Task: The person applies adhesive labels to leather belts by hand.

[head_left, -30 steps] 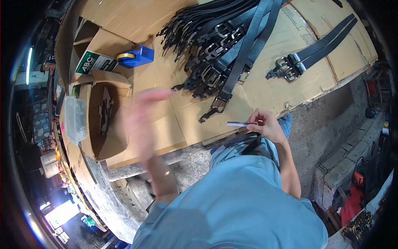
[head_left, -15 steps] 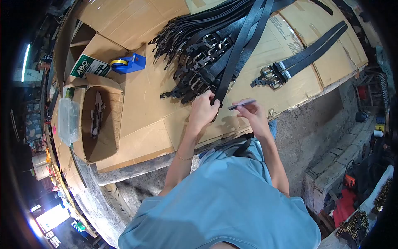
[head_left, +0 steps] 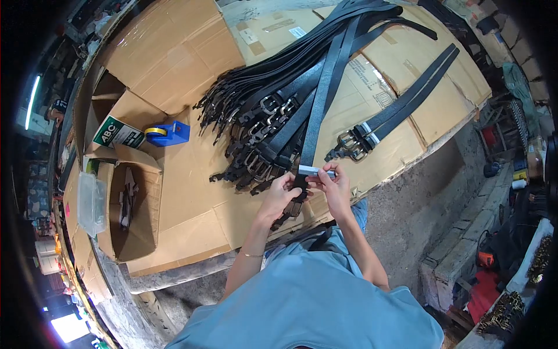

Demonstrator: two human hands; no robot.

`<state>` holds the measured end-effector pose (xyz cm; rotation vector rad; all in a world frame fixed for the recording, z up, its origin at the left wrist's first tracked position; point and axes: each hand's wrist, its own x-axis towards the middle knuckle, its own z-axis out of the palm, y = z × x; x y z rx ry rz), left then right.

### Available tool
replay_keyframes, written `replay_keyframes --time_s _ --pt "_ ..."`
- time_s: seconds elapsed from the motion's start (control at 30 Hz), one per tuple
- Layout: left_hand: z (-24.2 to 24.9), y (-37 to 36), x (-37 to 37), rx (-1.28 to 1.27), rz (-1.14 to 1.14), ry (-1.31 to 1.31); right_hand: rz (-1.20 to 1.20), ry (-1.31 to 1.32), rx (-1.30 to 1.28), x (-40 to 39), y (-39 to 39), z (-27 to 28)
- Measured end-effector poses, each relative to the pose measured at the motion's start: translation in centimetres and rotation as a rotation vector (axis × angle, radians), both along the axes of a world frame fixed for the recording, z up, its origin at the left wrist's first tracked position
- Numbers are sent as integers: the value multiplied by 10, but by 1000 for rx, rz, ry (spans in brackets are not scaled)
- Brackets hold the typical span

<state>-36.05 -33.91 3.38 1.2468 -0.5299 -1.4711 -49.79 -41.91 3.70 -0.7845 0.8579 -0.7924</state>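
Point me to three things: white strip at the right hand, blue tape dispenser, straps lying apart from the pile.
White strip point(head_left: 308, 170): head view, on its exposed left part.
Blue tape dispenser point(head_left: 173, 134): head view, on its body.
Straps point(head_left: 408, 104): head view, midway along their length.

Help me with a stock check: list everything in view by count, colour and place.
Heaped belts: many, black, centre
Held belt: one, black, at the hands
Pale strip: one, whitish, across that belt
Separate straps: two, black, right of the heap
Tape dispenser: one, blue-yellow, left of the heap
ABC label: one, green-white, beyond the carton
Carton: one, brown, left
Loose strips: several, pale, inside the carton
Plastic container: one, clear, beside the carton
Cardboard: uncountable, brown, beneath the belts
Cloth: one, red, lower right
Metal pieces: many, gold, lower right
Light tube: one, white, left
Background clutter: too small to count
Shirt: one, blue, lower centre
Left hand: one, gripping the belt
Right hand: one, pinching the strip
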Motion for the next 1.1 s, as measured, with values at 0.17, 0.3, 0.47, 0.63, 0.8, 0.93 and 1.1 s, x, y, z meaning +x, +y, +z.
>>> replay_keyframes --time_s 0.17,0.3,0.47,0.63,0.8,0.93,1.1 --pt "-11 -1 -26 -17 58 -24 -103 212 -177 -3 2 4" --pt "-11 -1 -36 -96 122 -30 -12 297 -135 -5 5 7" --pt "-12 -1 -33 -72 163 13 -6 305 -139 -2 6 5" --pt "-3 5 -5 -80 104 -225 59 252 -92 4 3 -2" --pt "69 14 62 256 48 -1273 74 41 -13 1 3 -5" --pt "83 -15 124 132 299 -1491 165 208 -18 -4 8 -24" --pt "65 -145 238 -159 306 -1553 269 277 -255 -6 16 -36"
